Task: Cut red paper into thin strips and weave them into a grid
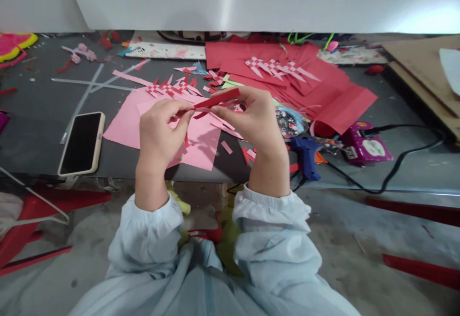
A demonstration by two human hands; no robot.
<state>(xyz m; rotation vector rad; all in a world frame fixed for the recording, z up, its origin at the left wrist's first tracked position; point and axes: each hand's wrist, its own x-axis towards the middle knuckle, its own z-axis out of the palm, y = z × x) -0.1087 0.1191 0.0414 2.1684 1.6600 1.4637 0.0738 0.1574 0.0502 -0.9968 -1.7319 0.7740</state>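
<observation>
Between my two hands, above the table, are red and pink paper strips (219,98) that cross each other. My left hand (161,127) pinches their left end between thumb and fingers. Thumb and fingers of my right hand (251,117) close on the strips from the other side. Pink paper sheets (124,119) lie beneath my hands, with loose paper scraps (226,147) around them. Just beyond is a row of woven red-and-pink paper pieces (172,87). Part of the held strips is hidden by my fingers.
Red paper sheets (312,86) are piled at the back right, with more woven pieces (280,68) on top. A blue glue gun (306,158) and a purple box (366,146) with a black cable sit right. A phone (82,143) and clear glue sticks (82,103) lie left.
</observation>
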